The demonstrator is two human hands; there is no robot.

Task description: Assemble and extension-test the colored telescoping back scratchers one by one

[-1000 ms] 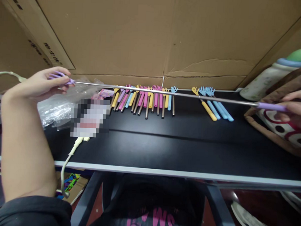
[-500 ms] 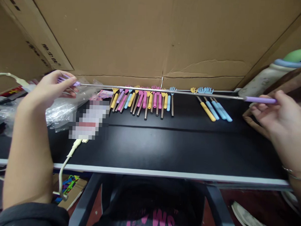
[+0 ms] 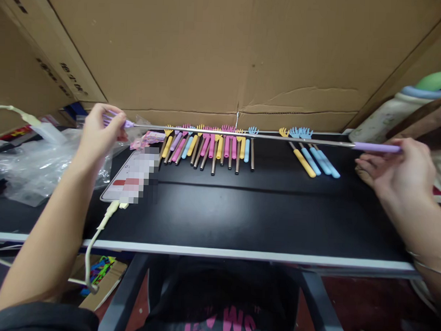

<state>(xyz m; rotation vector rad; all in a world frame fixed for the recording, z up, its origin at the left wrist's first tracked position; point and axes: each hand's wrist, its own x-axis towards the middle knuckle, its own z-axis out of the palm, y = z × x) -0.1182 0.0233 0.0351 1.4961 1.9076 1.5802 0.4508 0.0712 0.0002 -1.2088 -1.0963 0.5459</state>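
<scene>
A telescopic back scratcher with a purple claw and purple handle is stretched out long between my hands, above the back of the black table. My left hand is closed round its claw end. The handle's far end is pinched by my right hand. Below the rod lies a row of short back scratchers in pink, yellow, blue and purple, with bare metal tubes and separate-looking grips. Further right are several finished-looking scratchers, one yellow and the others blue, with grips on their shafts.
A phone with a plugged-in cable lies left of the row. Crumpled clear plastic bags cover the left side. A cardboard wall stands behind, and a bottle with a green top is at the right.
Both hands still hold the stretched scratcher. My left hand has shifted right, with the claw end, and my right hand slightly left. The plastic bags look rearranged and more of the phone shows.
</scene>
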